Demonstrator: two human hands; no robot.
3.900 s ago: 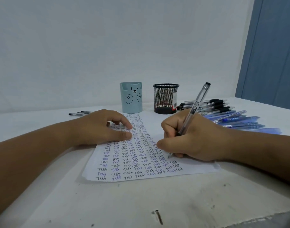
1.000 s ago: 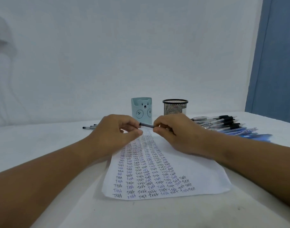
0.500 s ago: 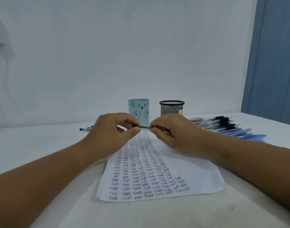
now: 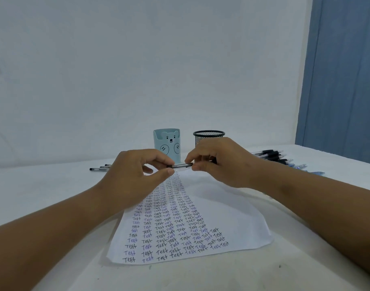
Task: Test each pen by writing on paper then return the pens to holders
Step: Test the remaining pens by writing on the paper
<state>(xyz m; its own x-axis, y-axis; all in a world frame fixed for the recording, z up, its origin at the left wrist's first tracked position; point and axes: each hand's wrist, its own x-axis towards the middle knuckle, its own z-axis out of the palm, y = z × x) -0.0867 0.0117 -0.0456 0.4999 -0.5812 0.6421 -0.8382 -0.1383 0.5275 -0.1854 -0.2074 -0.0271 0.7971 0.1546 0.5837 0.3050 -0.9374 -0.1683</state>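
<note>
Both hands hold one clear pen (image 4: pixel 182 165) level above the far end of the paper (image 4: pixel 232 219). My left hand (image 4: pixel 138 175) pinches its black cap end between thumb and fingers. My right hand (image 4: pixel 219 162) pinches the barrel's other end, which is hidden in the fingers. The paper lies on the white table, covered in rows of the word "Test" in black and blue ink. Behind the hands stand a light-blue bear-faced holder (image 4: pixel 167 143) and a black mesh holder (image 4: pixel 208 136), partly hidden by my right hand.
A pile of several black and blue pens (image 4: pixel 274 156) lies at the right, behind my right wrist. A few black pens (image 4: pixel 99 169) lie at the left on the table (image 4: pixel 43 185). A white wall stands behind; a blue curtain (image 4: pixel 343 80) hangs at right.
The right hand stopped writing and lifted the pen off the paper. Both hands brought it level between them; in the last second they have stayed closed on its ends.
</note>
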